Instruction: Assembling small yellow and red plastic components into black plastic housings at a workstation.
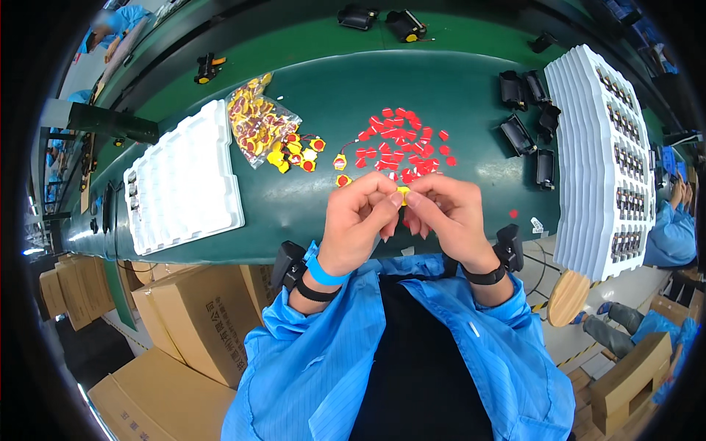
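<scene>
My left hand (360, 215) and my right hand (450, 215) meet over the front of the green table. Between their thumbs and fingertips they pinch a small yellow piece (403, 192), mostly covered by the fingers. Just beyond them lies a spread of small red discs (401, 140). To its left are several yellow-and-red parts (294, 154), some with thin wires. Behind these, a clear plastic bag (261, 121) is full of similar yellow-and-red parts.
A white moulded tray (187, 180) lies at left. Stacked white trays (596, 162) holding small metallic parts stand at right, beside several black plastic housings (518, 134). Cardboard boxes (195, 316) sit below the table's left side. Other people in blue work nearby, one person (673, 228) at far right.
</scene>
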A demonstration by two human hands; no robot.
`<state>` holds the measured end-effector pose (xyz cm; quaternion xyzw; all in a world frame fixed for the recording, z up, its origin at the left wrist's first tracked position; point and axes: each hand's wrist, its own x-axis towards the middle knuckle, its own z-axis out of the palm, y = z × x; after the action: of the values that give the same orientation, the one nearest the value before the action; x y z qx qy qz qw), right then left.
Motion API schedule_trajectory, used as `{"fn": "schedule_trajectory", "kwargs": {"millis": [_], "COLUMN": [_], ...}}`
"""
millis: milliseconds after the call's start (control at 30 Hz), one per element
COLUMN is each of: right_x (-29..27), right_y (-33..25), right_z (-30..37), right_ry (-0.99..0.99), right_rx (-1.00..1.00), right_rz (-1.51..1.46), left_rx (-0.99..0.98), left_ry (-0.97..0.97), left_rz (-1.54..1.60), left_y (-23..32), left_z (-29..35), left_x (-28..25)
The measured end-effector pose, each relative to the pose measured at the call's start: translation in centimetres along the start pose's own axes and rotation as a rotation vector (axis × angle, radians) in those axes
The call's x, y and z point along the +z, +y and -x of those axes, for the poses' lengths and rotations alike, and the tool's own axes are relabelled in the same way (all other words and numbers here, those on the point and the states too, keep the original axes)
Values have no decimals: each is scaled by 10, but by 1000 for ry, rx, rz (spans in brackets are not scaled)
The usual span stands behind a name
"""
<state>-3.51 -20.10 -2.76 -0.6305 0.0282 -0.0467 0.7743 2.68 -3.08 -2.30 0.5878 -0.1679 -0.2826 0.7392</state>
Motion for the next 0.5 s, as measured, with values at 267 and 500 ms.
{"fn": "schedule_trajectory", "kwargs": {"millis": [267, 500], "right_x": [-3, -14], "right_y": [3, 7], "right_z": [5, 14], "right_ry": [59, 58], "right_rx": [192, 328], "right_rz": [-343, -606], "left_rx": [24, 196], "left_ry": [-31, 11], "left_rz": [-54, -426], "left_y": [-5, -13], "left_z": [0, -7], "left_x": [10, 17]}}
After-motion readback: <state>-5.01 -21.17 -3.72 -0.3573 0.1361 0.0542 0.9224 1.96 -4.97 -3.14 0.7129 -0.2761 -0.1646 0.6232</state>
